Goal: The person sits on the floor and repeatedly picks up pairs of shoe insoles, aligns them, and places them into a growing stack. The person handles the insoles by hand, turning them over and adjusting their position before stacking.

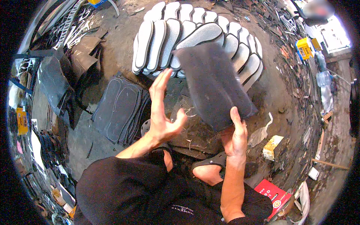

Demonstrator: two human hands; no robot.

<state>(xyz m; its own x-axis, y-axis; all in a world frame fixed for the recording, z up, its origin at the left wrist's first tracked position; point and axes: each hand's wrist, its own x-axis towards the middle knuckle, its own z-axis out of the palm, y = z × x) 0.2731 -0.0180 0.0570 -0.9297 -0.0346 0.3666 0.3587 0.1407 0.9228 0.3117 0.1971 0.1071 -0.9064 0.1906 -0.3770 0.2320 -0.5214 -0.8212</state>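
My right hand (236,138) grips the near edge of a dark grey sheet (213,82), thumb on top, its other fingers underneath. The sheet hangs in the air at a slant, with a faint lengthwise crease, and hides part of the insoles behind it. My left hand (163,108) is raised to the left of the sheet, apart from it, fingers stretched and thumb spread, holding nothing. Beyond the sheet, rows of light grey shoe insoles (165,43) with dark edges lie overlapped on the ground. A stack of dark sheets (118,107) with pale sole outlines sits left of my left hand.
Dark and brown offcuts (56,82) stand at the left. Scraps (296,86) litter the right side near a yellow box (305,48) and clear bottles (323,78). A red box (272,195) lies beside my right forearm. Another person (318,11) is partly in view at upper right.
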